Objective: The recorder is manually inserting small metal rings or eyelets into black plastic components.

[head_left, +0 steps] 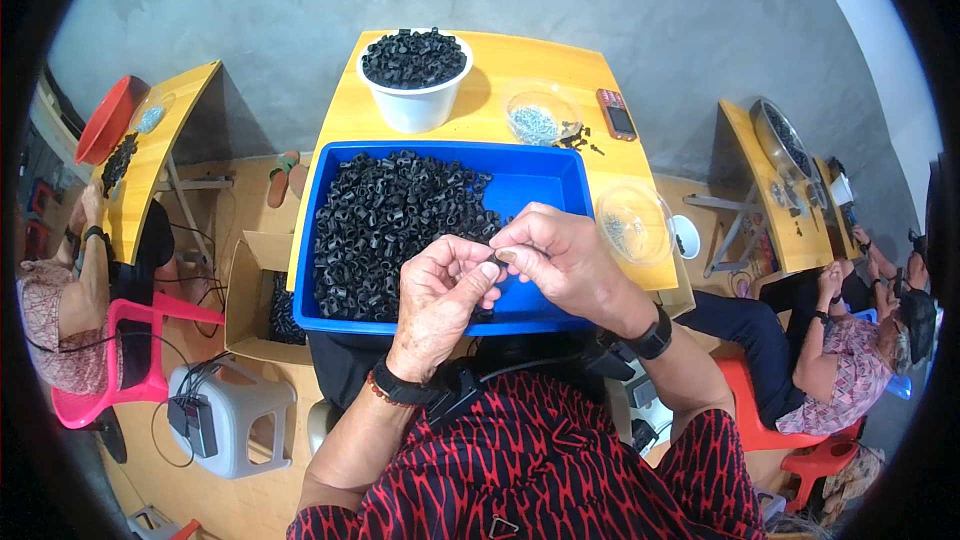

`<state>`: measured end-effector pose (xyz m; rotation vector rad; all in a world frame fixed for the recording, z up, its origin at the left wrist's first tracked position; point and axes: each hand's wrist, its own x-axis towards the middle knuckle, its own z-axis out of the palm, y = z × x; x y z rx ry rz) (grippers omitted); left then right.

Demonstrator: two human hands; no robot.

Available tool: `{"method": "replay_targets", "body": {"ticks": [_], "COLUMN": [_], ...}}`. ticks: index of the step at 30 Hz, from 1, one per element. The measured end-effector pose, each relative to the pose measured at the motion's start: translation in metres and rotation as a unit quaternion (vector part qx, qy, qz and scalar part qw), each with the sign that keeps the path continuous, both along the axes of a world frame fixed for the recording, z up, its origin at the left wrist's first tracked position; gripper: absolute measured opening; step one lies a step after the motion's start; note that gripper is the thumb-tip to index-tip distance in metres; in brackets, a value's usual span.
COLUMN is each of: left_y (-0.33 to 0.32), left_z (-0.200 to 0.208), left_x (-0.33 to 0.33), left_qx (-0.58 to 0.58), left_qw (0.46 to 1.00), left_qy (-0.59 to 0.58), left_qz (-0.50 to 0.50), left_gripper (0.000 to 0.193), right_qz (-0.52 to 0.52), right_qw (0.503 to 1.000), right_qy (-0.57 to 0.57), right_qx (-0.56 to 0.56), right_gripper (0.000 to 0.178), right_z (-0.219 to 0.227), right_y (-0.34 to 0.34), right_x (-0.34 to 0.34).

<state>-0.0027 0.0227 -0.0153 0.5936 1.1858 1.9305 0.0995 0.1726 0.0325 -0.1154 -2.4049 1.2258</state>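
Observation:
Above the near right part of a blue tray (540, 175), my two hands meet at the fingertips. My left hand (445, 290) pinches a small black plastic part (497, 260), mostly covered by the fingers. From the other side, the thumb and forefinger of my right hand (560, 255) close on the same spot; whether they grip the part itself or something tiny against it is hidden. A heap of similar black plastic parts (390, 220) fills the tray's left and middle.
On the yellow table (490, 60) stand a white bucket (412, 105) heaped with black parts, a clear bowl (533, 125) of small silvery pieces, a mobile phone (616, 115) and another clear bowl (635, 223). A cardboard box (250, 295) and grey stool (232, 420) are left. Two people sit at side tables.

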Motion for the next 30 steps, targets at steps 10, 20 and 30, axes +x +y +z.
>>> {"method": "replay_targets", "body": {"ticks": [10, 20, 30], "left_y": [-0.002, -0.004, -0.003], "left_z": [-0.001, 0.001, 0.0], "left_x": [-0.004, -0.009, -0.005], "left_qx": [-0.004, 0.013, 0.027], "left_qw": [0.999, 0.996, 0.995], "left_qy": [-0.031, -0.079, -0.081], "left_qz": [-0.022, -0.049, -0.051], "left_gripper": [0.009, 0.006, 0.008], "right_qz": [0.002, 0.006, 0.017], "right_qw": [0.999, 0.999, 0.979], "right_qy": [0.032, 0.044, -0.03], "right_qx": [0.04, 0.015, 0.203], "right_gripper": [0.005, 0.025, 0.028], "right_z": [0.001, -0.003, 0.009], "right_y": [-0.003, -0.01, -0.021], "right_x": [0.0, 0.009, 0.002]}}
